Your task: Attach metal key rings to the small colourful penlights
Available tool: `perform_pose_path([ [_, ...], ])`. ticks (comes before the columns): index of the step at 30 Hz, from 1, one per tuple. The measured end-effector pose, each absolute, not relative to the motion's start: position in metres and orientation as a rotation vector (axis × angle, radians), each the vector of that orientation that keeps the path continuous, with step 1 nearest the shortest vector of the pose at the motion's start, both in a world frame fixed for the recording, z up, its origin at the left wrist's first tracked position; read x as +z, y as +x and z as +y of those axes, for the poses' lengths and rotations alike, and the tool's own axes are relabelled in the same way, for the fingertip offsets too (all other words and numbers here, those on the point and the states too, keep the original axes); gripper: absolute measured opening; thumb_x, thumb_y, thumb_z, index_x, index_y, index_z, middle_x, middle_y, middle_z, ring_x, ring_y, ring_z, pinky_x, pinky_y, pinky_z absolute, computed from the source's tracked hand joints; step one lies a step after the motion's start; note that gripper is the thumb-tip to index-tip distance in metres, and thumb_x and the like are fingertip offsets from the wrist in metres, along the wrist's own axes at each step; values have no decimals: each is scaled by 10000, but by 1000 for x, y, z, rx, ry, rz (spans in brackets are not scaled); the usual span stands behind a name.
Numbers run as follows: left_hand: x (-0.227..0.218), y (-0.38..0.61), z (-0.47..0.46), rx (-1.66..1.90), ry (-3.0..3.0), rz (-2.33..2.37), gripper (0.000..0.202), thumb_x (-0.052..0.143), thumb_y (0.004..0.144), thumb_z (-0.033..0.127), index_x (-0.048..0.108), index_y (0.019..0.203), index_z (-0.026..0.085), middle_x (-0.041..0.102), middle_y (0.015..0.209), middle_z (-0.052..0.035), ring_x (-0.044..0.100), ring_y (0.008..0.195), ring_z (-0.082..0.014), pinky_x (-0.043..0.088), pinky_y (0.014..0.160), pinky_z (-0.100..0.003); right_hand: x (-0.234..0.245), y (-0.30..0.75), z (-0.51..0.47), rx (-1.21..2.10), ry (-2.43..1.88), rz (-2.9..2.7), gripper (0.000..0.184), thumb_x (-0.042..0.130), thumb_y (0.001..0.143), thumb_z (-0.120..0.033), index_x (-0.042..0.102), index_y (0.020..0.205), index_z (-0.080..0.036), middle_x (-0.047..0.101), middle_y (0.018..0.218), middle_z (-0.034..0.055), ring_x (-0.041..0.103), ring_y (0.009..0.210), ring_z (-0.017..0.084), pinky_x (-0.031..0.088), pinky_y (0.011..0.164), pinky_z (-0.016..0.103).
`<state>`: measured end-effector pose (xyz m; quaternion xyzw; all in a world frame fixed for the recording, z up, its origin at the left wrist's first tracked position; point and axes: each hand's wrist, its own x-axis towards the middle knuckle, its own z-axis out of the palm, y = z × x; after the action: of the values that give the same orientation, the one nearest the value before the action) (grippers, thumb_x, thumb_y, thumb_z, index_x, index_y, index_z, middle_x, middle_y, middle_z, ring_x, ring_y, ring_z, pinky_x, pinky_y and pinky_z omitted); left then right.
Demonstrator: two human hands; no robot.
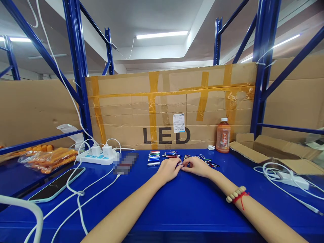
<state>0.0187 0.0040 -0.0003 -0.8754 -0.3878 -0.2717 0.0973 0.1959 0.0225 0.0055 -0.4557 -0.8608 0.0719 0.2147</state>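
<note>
Both my hands rest on the blue table (177,209), fingertips meeting. My left hand (169,168) and my right hand (196,166) are closed in a pinch on a small dark cylindrical item (180,164), too small to name. Just beyond them lie a row of small coloured pen-like torches (153,158), more of them (170,155), and several small carabiner clips (206,160). A bead bracelet with a red string (237,195) is on my right wrist.
An orange drink bottle (223,135) stands at the back by the taped LED cardboard sheet (167,108). A white power strip (97,156) with chargers and cables, a phone (57,184) and orange packets (48,157) lie left. An open cardboard box (273,152) and white cable (286,177) sit right.
</note>
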Motion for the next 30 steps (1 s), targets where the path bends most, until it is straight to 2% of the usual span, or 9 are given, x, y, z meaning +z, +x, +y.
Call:
perform_pose_path([
  [16, 0, 18, 3, -785, -2598, -1142, 217, 354, 863, 315, 520, 917, 185, 616, 900, -31, 571, 829, -170, 427, 709, -263, 3, 198, 25, 245, -1210, -2406, 307, 537, 717, -408, 636, 870, -161, 614, 785, 29, 503, 626, 94, 344, 557, 183],
  [26, 0, 19, 2, -776, -2609, -1161, 226, 350, 863, 317, 522, 919, 183, 616, 904, -39, 573, 839, -172, 427, 719, -262, 4, 199, 26, 266, -1209, -2409, 246, 528, 742, -358, 638, 859, -172, 610, 775, 21, 492, 602, 87, 346, 559, 190],
  [30, 1, 18, 2, -779, -2618, -1167, 217, 352, 862, 305, 523, 922, 186, 617, 906, -36, 572, 853, -164, 425, 737, -256, 2, 201, 28, 303, -1203, -2362, 251, 576, 708, -368, 634, 848, -168, 604, 804, 21, 489, 597, 79, 352, 556, 185],
])
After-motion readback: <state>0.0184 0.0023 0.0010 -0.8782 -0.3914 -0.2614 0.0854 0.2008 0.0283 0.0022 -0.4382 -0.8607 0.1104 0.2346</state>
